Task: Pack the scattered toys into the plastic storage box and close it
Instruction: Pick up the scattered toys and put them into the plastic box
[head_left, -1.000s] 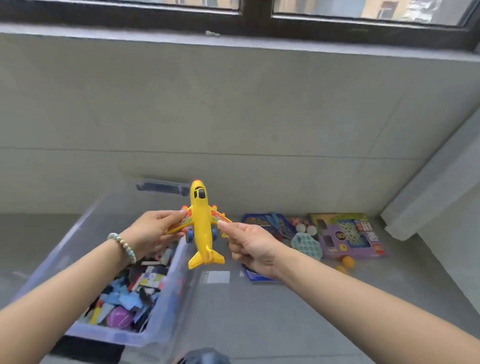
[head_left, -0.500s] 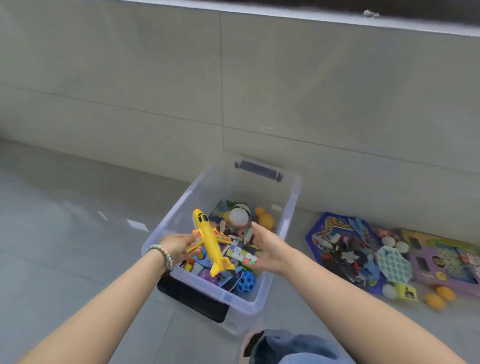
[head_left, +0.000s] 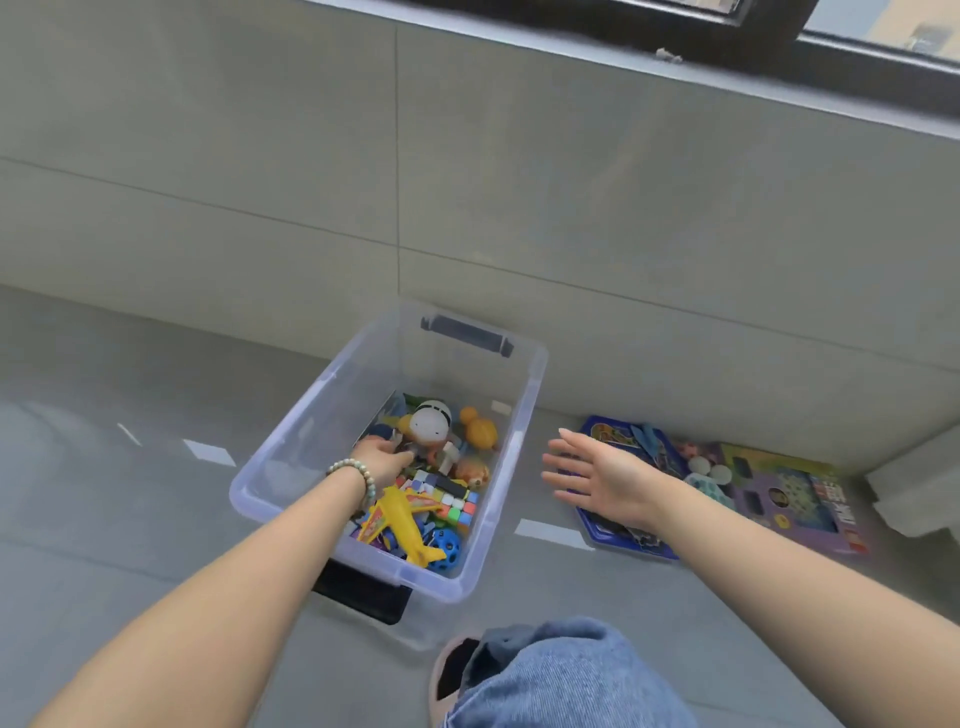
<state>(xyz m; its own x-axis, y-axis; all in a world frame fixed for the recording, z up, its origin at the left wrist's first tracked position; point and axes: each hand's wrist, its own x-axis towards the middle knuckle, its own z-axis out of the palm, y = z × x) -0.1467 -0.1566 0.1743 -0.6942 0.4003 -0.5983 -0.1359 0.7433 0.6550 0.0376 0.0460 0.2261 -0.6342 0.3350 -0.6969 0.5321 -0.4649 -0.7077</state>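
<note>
A: Box location?
B: Clear plastic storage box (head_left: 332, 384) sits on the grey floor (head_left: 104, 415), centre of frame, no lid on it, dark handle (head_left: 466, 335) at the far end near the wall.

A: Contents?
B: Mixed toys. Yellow toy plane (head_left: 402, 525) lies in the near end of the box, tail toward the near wall. A multicoloured cube strip (head_left: 449, 499) just beside it, blue holed ball (head_left: 447, 545) in the near right corner, white round-headed figure (head_left: 430, 423) and an orange duck (head_left: 480, 431) toward the far end.

A: Hands?
B: Left hand (head_left: 382, 460), beaded bracelet (head_left: 358, 475) on the wrist, is down inside the box among the toys, fingers curled; can't tell whether it grips anything. Right hand (head_left: 597, 475) is open, fingers spread, empty, outside the box, centre right of frame.

A: What's under the right hand?
B: Blue puzzle tray (head_left: 623, 535) on the floor, loose pieces on it. Further right a purple game box (head_left: 795, 499), touching the tray, with white round pieces (head_left: 709, 467) where they meet.

A: Anything else?
B: Denim knee (head_left: 561, 675) at bottom centre, window frame (head_left: 779, 31) upper right.
</note>
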